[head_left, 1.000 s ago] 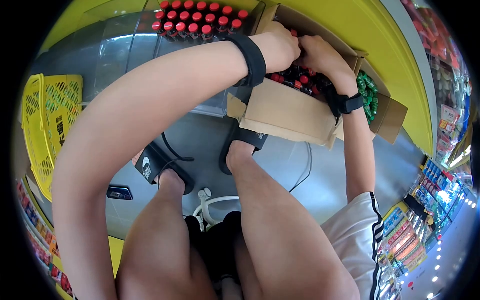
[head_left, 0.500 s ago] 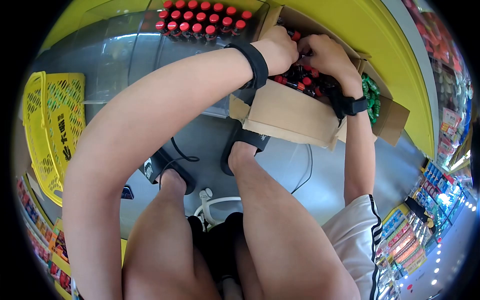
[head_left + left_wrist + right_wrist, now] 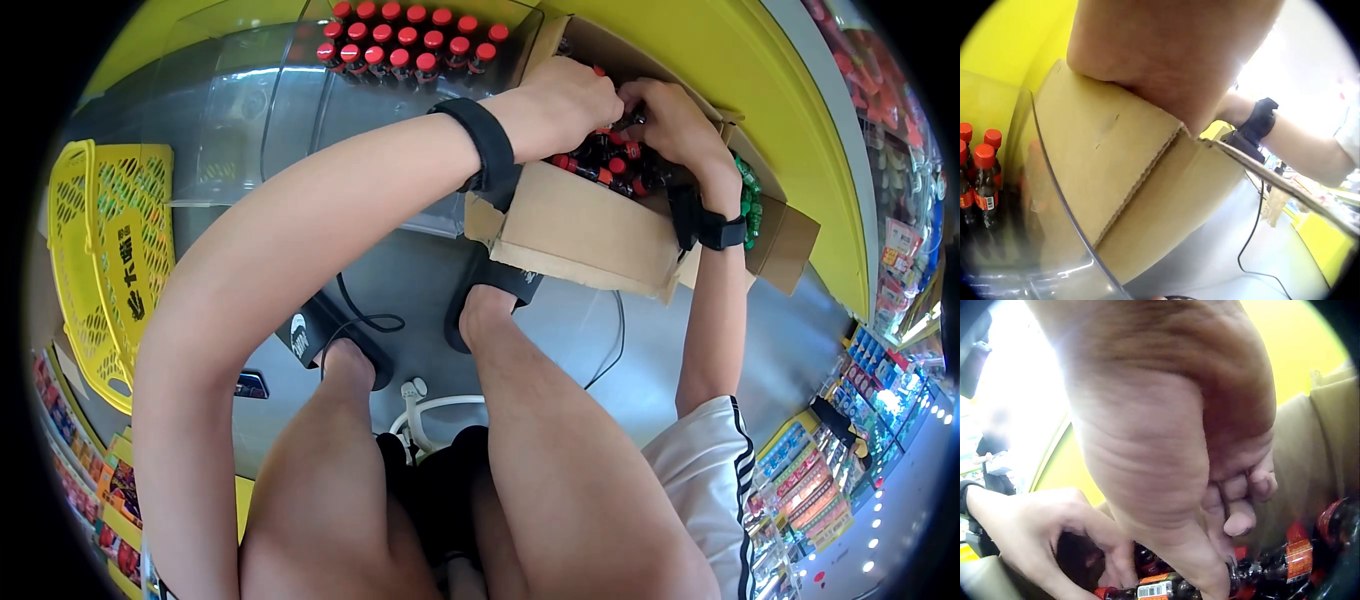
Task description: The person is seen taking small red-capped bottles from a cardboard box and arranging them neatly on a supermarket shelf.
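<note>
Dark cola bottles (image 3: 600, 170) with red caps lie jumbled in an open cardboard box (image 3: 590, 225). Both hands reach into it from above. My left hand (image 3: 570, 100) is bent at the far left side of the box; in the right wrist view its thumb and fingers pinch the red-capped end of a cola bottle (image 3: 1154, 589). My right hand (image 3: 680, 120) is just to its right, thumb and fingers pinching the neck of another cola bottle (image 3: 1257, 570). In the left wrist view a box flap (image 3: 1104, 137) hides the left fingers.
Rows of upright red-capped bottles (image 3: 405, 40) stand in a clear plastic bin (image 3: 300, 130) left of the box. Green packages (image 3: 750, 205) sit in a carton on the right. A yellow basket (image 3: 110, 260), a phone (image 3: 252, 384) and a black cable (image 3: 622, 335) are also around.
Both hands have shifted slightly to the right over the box. A dark bottle end now shows between them at the right fingers. The bottles in the clear bin stay as they were.
</note>
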The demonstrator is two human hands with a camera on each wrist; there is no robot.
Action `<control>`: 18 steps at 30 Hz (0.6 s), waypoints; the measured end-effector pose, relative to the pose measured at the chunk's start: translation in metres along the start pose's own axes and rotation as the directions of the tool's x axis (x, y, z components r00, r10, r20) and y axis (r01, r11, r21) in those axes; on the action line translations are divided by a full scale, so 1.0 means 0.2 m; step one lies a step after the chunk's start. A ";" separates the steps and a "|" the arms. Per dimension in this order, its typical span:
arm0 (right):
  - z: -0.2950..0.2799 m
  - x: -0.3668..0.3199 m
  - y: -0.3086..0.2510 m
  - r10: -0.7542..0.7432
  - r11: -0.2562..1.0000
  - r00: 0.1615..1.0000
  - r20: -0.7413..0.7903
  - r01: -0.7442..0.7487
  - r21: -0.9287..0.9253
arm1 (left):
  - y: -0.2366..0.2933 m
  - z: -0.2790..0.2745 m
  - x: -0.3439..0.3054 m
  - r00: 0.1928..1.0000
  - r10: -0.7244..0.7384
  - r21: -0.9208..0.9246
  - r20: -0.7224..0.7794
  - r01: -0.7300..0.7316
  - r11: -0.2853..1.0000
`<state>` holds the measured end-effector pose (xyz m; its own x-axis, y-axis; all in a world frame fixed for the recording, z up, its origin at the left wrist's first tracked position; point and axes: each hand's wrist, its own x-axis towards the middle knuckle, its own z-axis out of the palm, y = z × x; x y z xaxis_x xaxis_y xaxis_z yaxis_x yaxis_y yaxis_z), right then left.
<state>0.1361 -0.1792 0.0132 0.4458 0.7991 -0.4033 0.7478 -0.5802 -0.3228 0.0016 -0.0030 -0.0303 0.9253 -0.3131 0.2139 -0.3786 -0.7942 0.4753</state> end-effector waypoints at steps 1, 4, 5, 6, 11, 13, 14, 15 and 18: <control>0.00 0.00 0.00 -0.008 1.000 1.000 -0.005 0.008 -0.006 | 0.01 -0.01 -0.01 1.000 -0.002 0.000 -0.001 0.002 1.000; -0.01 -0.02 -0.03 -0.010 1.000 1.000 0.001 0.010 0.020 | 0.04 -0.04 -0.04 0.996 -0.002 -0.082 -0.089 -0.006 0.997; -0.01 -0.03 -0.04 -0.008 1.000 1.000 0.002 0.008 0.019 | 0.05 -0.06 -0.04 0.996 -0.051 -0.139 -0.077 0.040 0.990; -0.02 -0.04 -0.06 0.003 1.000 1.000 0.009 -0.003 0.017 | 0.05 -0.06 -0.04 0.993 -0.099 -0.193 -0.063 0.085 0.977; -0.07 -0.03 -0.15 0.102 0.994 0.993 0.061 -0.104 0.020 | 0.08 -0.07 -0.02 0.975 -0.135 -0.206 -0.174 0.098 0.974; -0.10 -0.07 -0.22 0.056 0.997 0.998 0.000 -0.056 -0.047 | 0.07 -0.06 -0.02 0.970 -0.158 -0.221 -0.184 0.116 0.968; -0.09 -0.07 -0.22 0.055 0.997 0.998 0.000 -0.055 -0.046 | 0.07 -0.06 -0.02 0.965 -0.151 -0.207 -0.216 0.106 0.973; -0.09 -0.07 -0.20 0.014 1.000 1.000 -0.021 -0.014 -0.001 | 0.07 -0.05 -0.02 0.958 -0.143 -0.191 -0.247 0.097 0.977; -0.11 -0.08 -0.18 -0.031 0.998 0.996 -0.079 0.036 0.060 | 0.07 -0.05 -0.02 0.956 -0.164 -0.183 -0.242 0.121 0.976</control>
<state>0.1119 -0.1684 0.0499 0.4597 0.8268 -0.3243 0.7327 -0.5594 -0.3876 -0.0075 -0.0080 -0.0163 0.9420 -0.0430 0.3328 -0.2609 -0.7177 0.6456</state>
